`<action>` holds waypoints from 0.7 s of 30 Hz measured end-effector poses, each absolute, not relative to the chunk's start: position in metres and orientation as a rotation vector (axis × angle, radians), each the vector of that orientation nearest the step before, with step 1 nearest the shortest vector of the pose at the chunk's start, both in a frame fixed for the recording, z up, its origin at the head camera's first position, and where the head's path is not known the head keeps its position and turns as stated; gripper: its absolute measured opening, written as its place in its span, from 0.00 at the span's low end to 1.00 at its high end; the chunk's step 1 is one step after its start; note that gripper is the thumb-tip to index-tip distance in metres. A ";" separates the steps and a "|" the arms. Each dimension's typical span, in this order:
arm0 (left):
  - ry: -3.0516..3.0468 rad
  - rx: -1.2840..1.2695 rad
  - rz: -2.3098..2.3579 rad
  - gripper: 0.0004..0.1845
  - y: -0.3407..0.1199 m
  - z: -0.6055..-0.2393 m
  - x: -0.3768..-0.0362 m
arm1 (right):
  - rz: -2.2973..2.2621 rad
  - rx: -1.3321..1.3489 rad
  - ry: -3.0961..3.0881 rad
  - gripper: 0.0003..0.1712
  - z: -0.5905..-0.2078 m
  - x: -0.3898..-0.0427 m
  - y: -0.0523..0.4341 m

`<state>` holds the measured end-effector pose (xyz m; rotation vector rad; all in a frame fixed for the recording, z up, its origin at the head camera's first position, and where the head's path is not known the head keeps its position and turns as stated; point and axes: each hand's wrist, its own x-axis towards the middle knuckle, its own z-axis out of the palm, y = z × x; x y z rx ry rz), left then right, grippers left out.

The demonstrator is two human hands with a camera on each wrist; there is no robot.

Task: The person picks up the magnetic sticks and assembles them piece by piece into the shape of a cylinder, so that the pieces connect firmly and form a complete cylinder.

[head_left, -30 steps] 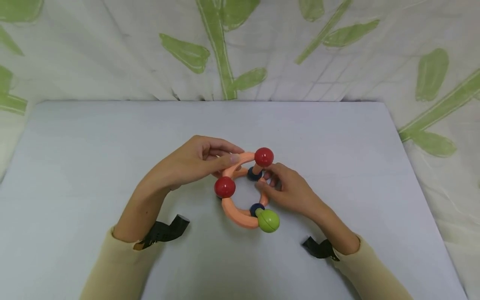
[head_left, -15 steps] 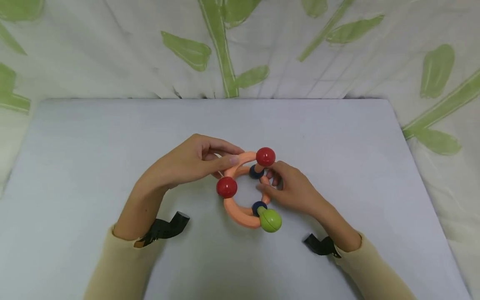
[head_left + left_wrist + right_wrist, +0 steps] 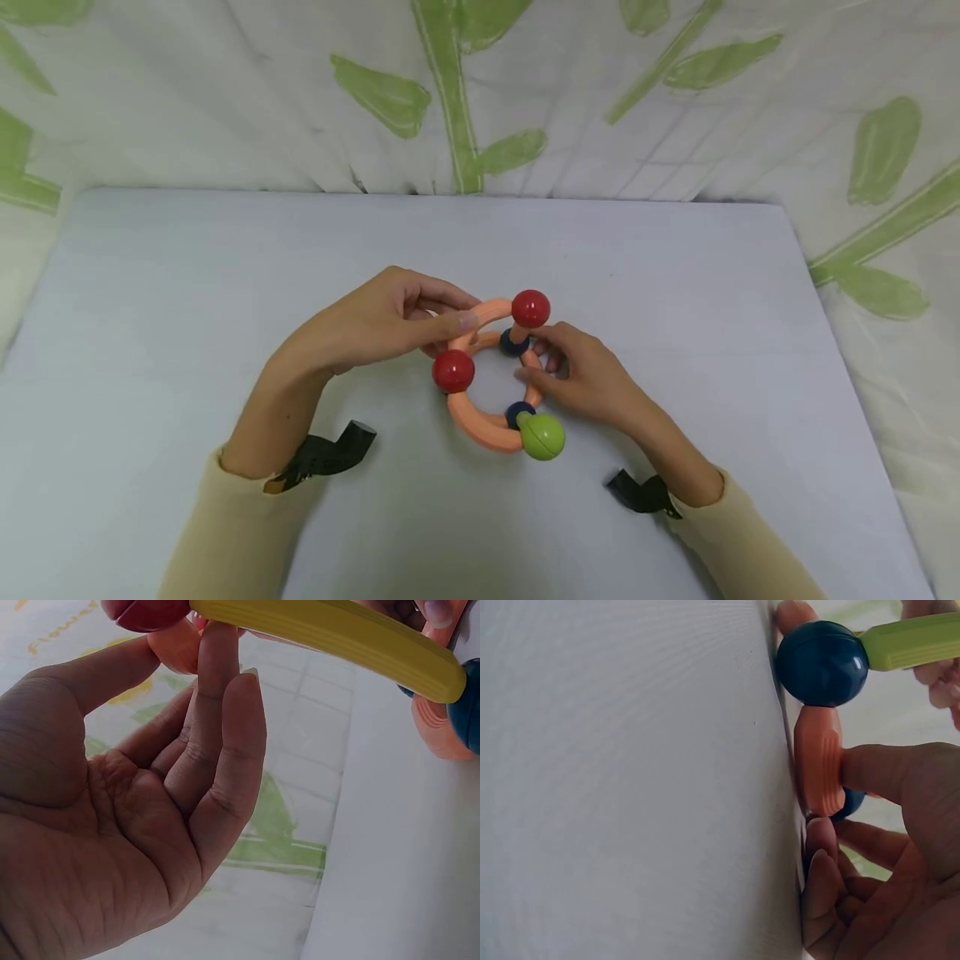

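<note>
A two-tier ball-and-rod building toy stands on the table between my hands. Curved orange rods (image 3: pixel 483 427) form its upper level, with a red ball (image 3: pixel 453 371), another red ball (image 3: pixel 531 309) and a green ball (image 3: pixel 543 437). Dark blue balls (image 3: pixel 821 664) sit in the lower ring. A yellow rod (image 3: pixel 337 637) and a green rod (image 3: pixel 915 641) link the levels. My left hand (image 3: pixel 378 321) pinches an upper orange rod (image 3: pixel 492 312) between thumb and fingers. Low on the right side, my right hand (image 3: pixel 588 379) pinches a lower orange rod (image 3: pixel 819 761).
The white table (image 3: pixel 225 242) extends around the toy on all sides. Behind its far edge hangs a pale curtain (image 3: pixel 285 108) with green leaf patterns. Black wrist cameras (image 3: pixel 330 454) are strapped beside both cuffs.
The head view has shifted slightly. Both hands keep the same hold on the toy, and its balls and rods stay in the same arrangement.
</note>
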<state>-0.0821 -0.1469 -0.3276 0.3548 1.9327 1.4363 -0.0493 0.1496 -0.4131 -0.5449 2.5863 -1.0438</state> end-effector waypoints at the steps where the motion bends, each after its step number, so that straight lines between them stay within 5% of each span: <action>1: 1.932 0.353 1.436 0.18 -0.147 -0.328 -0.082 | -1.043 -0.541 2.583 0.26 -0.413 -0.049 0.150; 21: 1.976 0.395 1.447 0.19 -0.148 -0.330 -0.085 | -1.032 -0.574 2.540 0.29 -0.404 -0.037 0.173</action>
